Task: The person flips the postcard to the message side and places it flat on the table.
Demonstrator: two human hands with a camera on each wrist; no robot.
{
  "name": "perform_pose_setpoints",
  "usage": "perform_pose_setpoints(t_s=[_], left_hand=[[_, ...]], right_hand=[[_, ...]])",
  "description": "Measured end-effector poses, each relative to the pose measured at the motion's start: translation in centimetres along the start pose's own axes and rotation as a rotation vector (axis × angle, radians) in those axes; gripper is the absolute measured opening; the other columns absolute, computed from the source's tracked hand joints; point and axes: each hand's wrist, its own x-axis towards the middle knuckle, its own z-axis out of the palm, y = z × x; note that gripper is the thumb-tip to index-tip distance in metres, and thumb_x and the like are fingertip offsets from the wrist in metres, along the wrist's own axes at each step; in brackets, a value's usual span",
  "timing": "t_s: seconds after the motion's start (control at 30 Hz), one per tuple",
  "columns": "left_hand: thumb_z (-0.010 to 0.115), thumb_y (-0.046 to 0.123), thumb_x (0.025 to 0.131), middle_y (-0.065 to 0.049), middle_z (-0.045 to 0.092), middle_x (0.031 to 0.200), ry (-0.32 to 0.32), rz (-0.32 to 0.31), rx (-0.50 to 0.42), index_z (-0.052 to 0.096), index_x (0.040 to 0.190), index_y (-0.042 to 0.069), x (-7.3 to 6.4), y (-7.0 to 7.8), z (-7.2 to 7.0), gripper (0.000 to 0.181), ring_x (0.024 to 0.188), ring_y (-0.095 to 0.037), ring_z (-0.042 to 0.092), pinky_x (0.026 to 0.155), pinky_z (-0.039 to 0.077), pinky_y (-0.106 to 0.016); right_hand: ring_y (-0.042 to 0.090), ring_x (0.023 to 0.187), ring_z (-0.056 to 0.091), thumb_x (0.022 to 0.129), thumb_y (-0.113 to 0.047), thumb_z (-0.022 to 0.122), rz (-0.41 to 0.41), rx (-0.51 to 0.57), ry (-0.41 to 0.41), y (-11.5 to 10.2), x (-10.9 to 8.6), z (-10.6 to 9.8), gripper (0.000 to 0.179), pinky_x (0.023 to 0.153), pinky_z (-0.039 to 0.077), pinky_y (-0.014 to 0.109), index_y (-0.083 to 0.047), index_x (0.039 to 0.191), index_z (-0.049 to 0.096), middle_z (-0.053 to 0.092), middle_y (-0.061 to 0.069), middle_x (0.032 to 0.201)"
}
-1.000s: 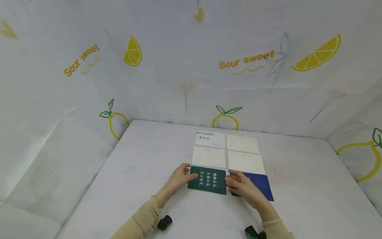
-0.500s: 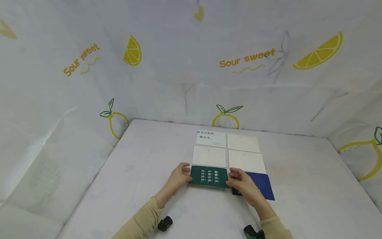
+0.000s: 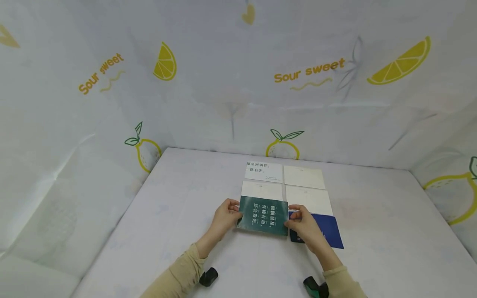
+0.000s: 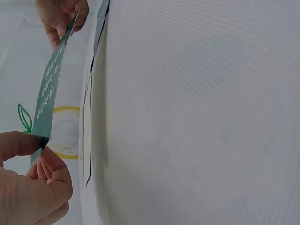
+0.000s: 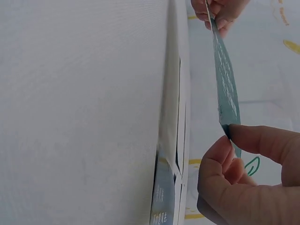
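Note:
A dark green card (image 3: 263, 216) with white printed characters is held up off the table between both hands. My left hand (image 3: 225, 217) pinches its left edge between thumb and fingers, and my right hand (image 3: 304, 225) pinches the right edge the same way. Both wrist views show the green card (image 4: 49, 91) raised above the surface, seen nearly edge-on. Beneath the right hand lies a blue card (image 3: 328, 229), partly covered by that hand. The green card overlaps the lower part of a white card (image 3: 262, 188) in the head view.
Behind lie a white card with dark printed characters (image 3: 263, 171) and two cream cards, one at the back right (image 3: 304, 177) and one in front of it (image 3: 308, 200). Small black objects (image 3: 208, 276) sit near each forearm. A lemon-patterned sheet (image 3: 208, 103) walls the table (image 3: 179, 186).
The green card was lying flat and is now lifted off the table, tilted, gripped at both side edges. Both hands have risen slightly with it.

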Motion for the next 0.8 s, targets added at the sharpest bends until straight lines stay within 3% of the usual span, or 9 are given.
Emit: perform_pose_setpoints(t_s=[0.13,0.27,0.4,0.6,0.8], left_hand=[[0.062,0.005,0.083,-0.007,0.055,0.088,0.022,0.01,-0.03,0.056,0.101,0.0,0.1,0.3,0.0,0.02,0.076,-0.013,0.05,0.067,0.047,-0.023],[0.06,0.01,0.088,-0.003,0.052,0.081,0.041,0.029,-0.084,0.056,0.097,0.001,0.1,0.7,-0.1,0.014,0.073,-0.012,0.05,0.067,0.052,-0.028],[0.059,0.013,0.09,-0.002,0.054,0.078,0.047,0.047,-0.118,0.058,0.096,0.001,0.1,1.0,-0.2,0.013,0.073,-0.011,0.053,0.072,0.054,-0.034],[0.054,0.017,0.093,-0.004,0.063,0.08,0.034,0.045,-0.119,0.06,0.093,0.004,0.0,1.1,-0.3,0.015,0.078,-0.009,0.059,0.081,0.051,-0.035],[0.055,0.025,0.094,-0.005,0.066,0.08,0.022,0.037,-0.154,0.062,0.088,0.002,0.0,1.1,-0.6,0.024,0.079,-0.014,0.062,0.082,0.052,-0.039]], right_hand=[[0.014,0.08,0.047,0.089,-0.007,0.057,-0.019,0.032,0.033,-0.2,0.0,-0.3,0.034,0.074,0.049,0.026,-0.001,0.121,0.047,0.042,0.004,0.087],[0.012,0.082,0.053,0.094,-0.014,0.053,-0.023,0.125,0.047,-0.5,0.0,-0.5,0.027,0.08,0.051,0.023,-0.003,0.119,0.05,0.047,0.001,0.086],[0.011,0.088,0.055,0.096,-0.02,0.051,-0.015,0.181,0.047,-0.5,0.0,-0.6,0.026,0.082,0.05,0.021,-0.003,0.116,0.05,0.053,0.0,0.093],[0.017,0.097,0.055,0.095,-0.031,0.052,-0.014,0.135,0.053,-0.5,0.0,-0.9,0.033,0.084,0.048,0.023,-0.003,0.113,0.054,0.058,0.001,0.099],[0.015,0.094,0.058,0.098,-0.023,0.048,-0.018,0.197,0.035,-0.4,-0.2,-1.2,0.031,0.082,0.05,0.021,0.002,0.114,0.056,0.061,0.003,0.101]])
